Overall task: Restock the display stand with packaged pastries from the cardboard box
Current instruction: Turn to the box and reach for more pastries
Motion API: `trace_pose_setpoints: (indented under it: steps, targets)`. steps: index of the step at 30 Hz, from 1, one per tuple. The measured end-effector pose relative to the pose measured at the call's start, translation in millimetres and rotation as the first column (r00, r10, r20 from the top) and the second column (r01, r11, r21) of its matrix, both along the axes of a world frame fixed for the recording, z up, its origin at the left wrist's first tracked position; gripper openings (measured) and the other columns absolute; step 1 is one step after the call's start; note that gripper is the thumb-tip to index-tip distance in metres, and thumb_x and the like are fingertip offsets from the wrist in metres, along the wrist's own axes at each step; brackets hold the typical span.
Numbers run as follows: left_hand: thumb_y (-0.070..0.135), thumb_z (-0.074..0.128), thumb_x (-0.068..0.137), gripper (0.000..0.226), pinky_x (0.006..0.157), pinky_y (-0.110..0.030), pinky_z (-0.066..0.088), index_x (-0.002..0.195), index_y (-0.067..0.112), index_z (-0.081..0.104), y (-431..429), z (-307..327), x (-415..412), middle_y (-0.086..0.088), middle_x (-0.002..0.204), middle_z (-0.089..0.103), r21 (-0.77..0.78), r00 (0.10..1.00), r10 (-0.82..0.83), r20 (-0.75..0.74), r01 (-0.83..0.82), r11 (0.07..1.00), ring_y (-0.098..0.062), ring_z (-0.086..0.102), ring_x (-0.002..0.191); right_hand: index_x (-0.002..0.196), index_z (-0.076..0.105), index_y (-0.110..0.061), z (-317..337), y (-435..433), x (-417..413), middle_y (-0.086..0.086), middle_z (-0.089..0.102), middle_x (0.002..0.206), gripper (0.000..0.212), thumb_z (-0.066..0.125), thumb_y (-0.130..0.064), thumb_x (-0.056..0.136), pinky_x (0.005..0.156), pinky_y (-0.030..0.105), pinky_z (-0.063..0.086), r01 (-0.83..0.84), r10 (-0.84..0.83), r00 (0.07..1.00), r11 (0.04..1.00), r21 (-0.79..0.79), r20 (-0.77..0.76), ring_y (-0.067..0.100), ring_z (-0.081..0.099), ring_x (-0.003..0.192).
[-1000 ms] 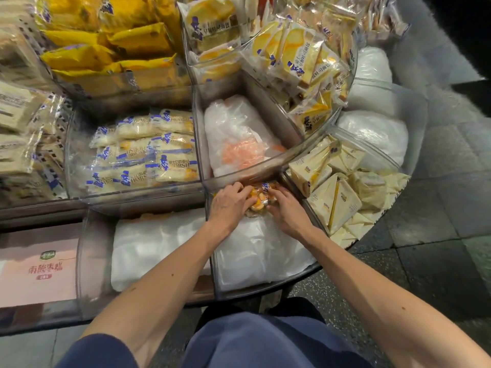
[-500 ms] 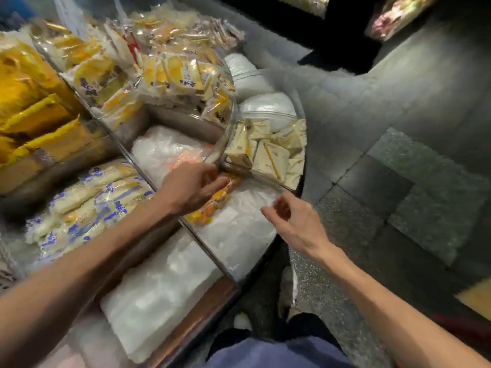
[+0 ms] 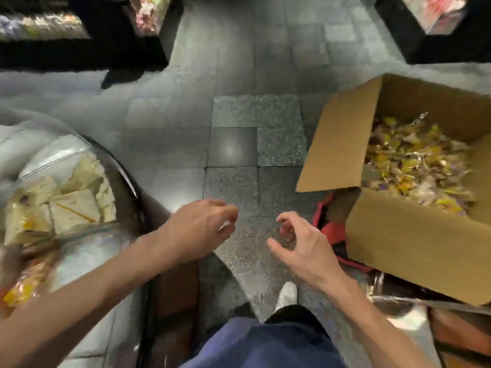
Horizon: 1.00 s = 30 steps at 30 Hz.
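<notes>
Both hands are empty, with the fingers loosely bent and spread apart, and nothing is between them. Left hand hangs over the grey tiled floor, just beside the edge of the display stand; its fingertips point to the right and touch nothing. Right hand is near it, also over the floor, with the thumb held away from the curved fingers, like a claw that is not closed. The two hands do not touch each other. The cardboard box stands at the right with its flaps turned up, and it is filled with packaged pastries in clear wrappers with yellow and brown colours; the picture is blurred there, so single packs are hard to tell. The right hand is near the front corner of the box but not over its opening. Under the box there is something red, and I cannot tell what it is. At the left, the stand has a round dark rim; one compartment holds pale triangular packs, and lower, under the left forearm, lies an orange-yellow pack on a white lining. Below the hands a white shoe stands on the floor, and blue clothing fills the bottom edge. Far away, dark shelves with coloured goods are seen.
</notes>
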<state>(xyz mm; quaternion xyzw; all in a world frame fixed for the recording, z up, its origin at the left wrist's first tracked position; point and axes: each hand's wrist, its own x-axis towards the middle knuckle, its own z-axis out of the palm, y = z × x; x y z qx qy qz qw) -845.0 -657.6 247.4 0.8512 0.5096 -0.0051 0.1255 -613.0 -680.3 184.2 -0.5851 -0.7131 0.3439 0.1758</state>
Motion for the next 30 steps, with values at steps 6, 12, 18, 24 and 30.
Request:
trace_pose_setpoints:
  steps: [6,12,18,24,30]
  targets:
    - [0.036,0.051,0.1,0.021,0.081,-0.033,0.045,0.113,0.021,0.059,84,-55,154,-0.002,0.107,0.064,-0.125,0.991,-0.106,0.08,0.115,0.985,-0.023,0.061,0.102,0.121,0.053,-0.025,-21,49,122,-0.008,0.057,0.107,0.036,0.066,-0.04,0.091,0.085,0.034,0.046,0.193,-0.185,0.977,0.979,-0.072,0.11,0.012,0.055,0.095]
    - [0.019,0.052,0.096,0.017,0.078,-0.038,0.053,0.107,0.016,0.065,157,-96,270,-0.008,0.106,0.069,-0.244,0.975,-0.179,0.134,0.207,0.947,-0.029,0.066,0.095,0.124,0.052,-0.024,-42,95,219,-0.012,0.052,0.109,0.034,0.061,-0.04,0.095,0.09,0.032,0.046,0.391,-0.362,0.913,0.908,-0.149,0.186,0.006,0.051,0.098]
    - [0.022,0.051,0.098,0.021,0.078,-0.039,0.05,0.115,0.015,0.061,235,-151,367,-0.01,0.109,0.065,-0.366,0.974,-0.172,0.15,0.216,0.905,-0.034,0.064,0.097,0.12,0.055,-0.022,-79,150,295,-0.007,0.057,0.113,0.026,0.057,-0.034,0.098,0.094,0.038,0.048,0.543,-0.48,0.832,0.807,-0.231,0.277,0.015,0.056,0.108]
    - [0.023,0.061,0.095,0.032,0.091,-0.038,0.049,0.125,0.011,0.059,288,-219,457,-0.014,0.122,0.065,-0.559,0.986,-0.124,0.108,0.163,0.813,-0.032,0.06,0.112,0.114,0.057,-0.015,-123,199,375,0.003,0.06,0.112,0.023,0.058,-0.031,0.098,0.079,0.032,0.042,0.643,-0.54,0.757,0.714,-0.276,0.367,0.022,0.057,0.105]
    - [0.025,0.079,0.083,0.086,0.113,-0.038,0.035,0.152,0.016,0.029,313,-292,499,-0.013,0.151,0.04,-0.699,0.977,-0.2,-0.076,0.091,0.71,-0.03,0.041,0.137,0.125,0.054,-0.013,-184,225,444,0.007,0.057,0.127,0.034,0.061,-0.032,0.097,0.086,0.032,0.041,0.674,-0.553,0.738,0.587,-0.448,0.386,0.026,0.055,0.115]
